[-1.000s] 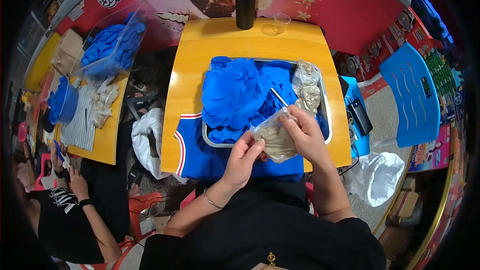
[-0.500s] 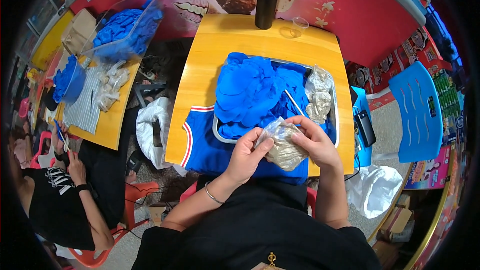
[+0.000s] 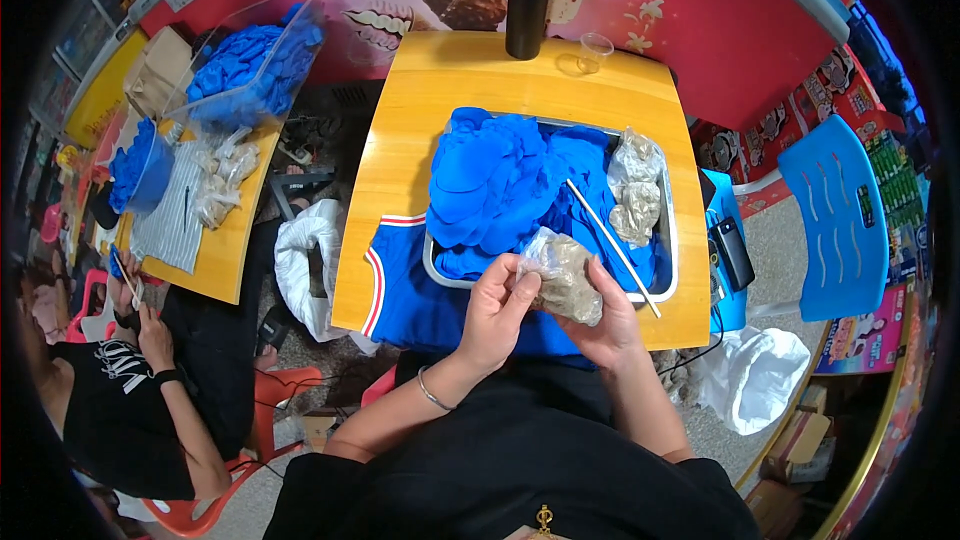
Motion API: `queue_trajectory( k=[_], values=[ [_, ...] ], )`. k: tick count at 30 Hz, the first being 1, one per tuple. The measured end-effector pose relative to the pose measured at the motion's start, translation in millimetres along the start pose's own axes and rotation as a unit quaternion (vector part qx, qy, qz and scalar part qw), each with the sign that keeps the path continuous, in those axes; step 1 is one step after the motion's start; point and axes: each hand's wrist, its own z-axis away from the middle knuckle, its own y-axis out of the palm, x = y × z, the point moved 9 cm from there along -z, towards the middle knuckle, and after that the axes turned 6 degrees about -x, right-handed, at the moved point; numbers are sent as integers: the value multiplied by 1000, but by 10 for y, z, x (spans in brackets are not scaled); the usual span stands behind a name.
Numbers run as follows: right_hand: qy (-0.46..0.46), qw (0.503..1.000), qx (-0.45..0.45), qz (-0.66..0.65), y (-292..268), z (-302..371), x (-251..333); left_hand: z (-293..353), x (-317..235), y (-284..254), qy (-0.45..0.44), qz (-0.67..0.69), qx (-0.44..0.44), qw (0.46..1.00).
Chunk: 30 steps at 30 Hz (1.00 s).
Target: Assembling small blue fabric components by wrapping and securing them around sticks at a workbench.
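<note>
Between my two hands is a clear plastic bag (image 3: 566, 280) filled with something greyish-beige and small-grained. My left hand (image 3: 497, 306) pinches the bag's upper left side between thumb and fingers. My right hand (image 3: 611, 323) grips its right side from below, thumb along the edge. Just beyond stands a metal tray (image 3: 672, 240) heaped with thin blue fabric pieces (image 3: 490, 175). A thin white stick (image 3: 612, 245) lies slantwise across the tray, its near end over the rim. Similar filled bags (image 3: 636, 190) rest in the tray's right side.
A blue jersey (image 3: 410, 285) with red-white trim lies under the tray on the yellow table (image 3: 420, 80). At the back stand a black flask (image 3: 529, 8) and a clear cup (image 3: 595, 50). Left, a co-worker (image 3: 120, 410) sits by another table; a blue chair (image 3: 832, 220) stands right.
The bag has been turned in my hands, and my right hand has shifted lower around its side. More of the white stick now shows beyond the bag.
</note>
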Motion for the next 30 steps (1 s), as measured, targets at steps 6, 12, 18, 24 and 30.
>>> queue_trajectory(
  k=[6,12,18,24,30],
  values=[
    [-292,902,-80,306,46,41,669,72,150,38,-33,-44,7,998],
    [-215,875,149,408,566,201,950,109,311,139,-144,21,47,988],
    [-341,569,71,745,850,145,1019,61,348,-18,-155,19,-2,988],
    [-299,596,19,745,879,91,993,-14,198,-35,-98,37,-19,994],
    [-311,699,50,642,913,180,985,-31,165,142,-79,84,45,992]
  ],
)
